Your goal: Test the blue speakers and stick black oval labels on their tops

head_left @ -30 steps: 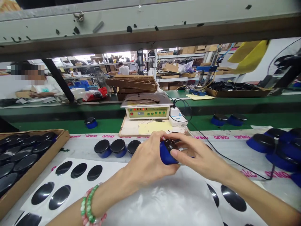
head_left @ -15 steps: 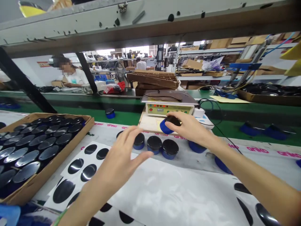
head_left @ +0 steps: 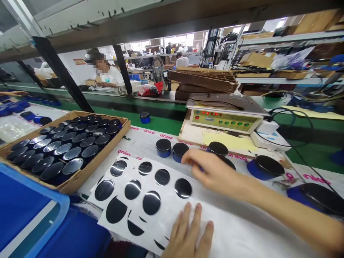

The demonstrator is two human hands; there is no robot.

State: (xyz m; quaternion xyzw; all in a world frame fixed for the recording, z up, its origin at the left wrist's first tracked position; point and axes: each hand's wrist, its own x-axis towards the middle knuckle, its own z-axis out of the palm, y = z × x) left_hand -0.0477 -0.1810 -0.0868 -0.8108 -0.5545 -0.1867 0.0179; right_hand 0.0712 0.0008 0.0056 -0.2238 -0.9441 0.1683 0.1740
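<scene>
Workshop shelves crowd the background, too blurred to make out closely; nearer stands a green benchtop. From the head camera, the right hand curls among blue pots with glossy black tops, set in a row behind a white sheet. It covers part of that row, and I can't tell whether its hidden fingertips grip one. The left hand, cut off by the lower edge, lies on the sheet with fingers loosely spread, grasping nothing I can see. Half a second ago it hung above the sheet, while the right held a pot up before the control box. Shiny black discs dot the smooth sheet; more round-topped pots pack a brown cardboard tray.
</scene>
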